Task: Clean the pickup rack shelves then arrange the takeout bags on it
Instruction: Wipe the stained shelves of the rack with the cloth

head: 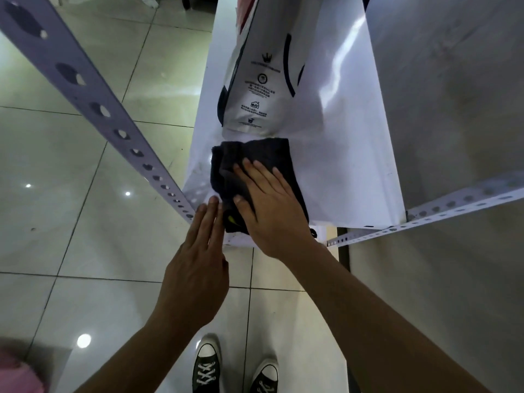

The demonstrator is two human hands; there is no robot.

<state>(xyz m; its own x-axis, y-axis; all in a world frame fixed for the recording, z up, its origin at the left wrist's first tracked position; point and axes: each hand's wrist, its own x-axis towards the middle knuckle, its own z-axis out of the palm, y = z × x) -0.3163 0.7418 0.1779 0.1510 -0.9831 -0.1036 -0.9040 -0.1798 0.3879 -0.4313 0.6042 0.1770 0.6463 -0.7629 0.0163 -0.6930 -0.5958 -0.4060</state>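
My right hand, fingers spread flat, is pressing the dark cloth onto the white shelf just before the takeout bag, while my left hand, fingers straight together, is steadying the shelf's near corner; even pressure, overlapping strokes are probably best.

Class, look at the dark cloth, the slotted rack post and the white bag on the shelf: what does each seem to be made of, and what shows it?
Dark cloth: soft terry or microfibre, judging by its fuzzy matte nap and folds.
Rack post: probably painted steel angle; rigid, with punched holes.
White bag: glossy coated paper or plastic film; sheen, creases and printed text, unclear which.
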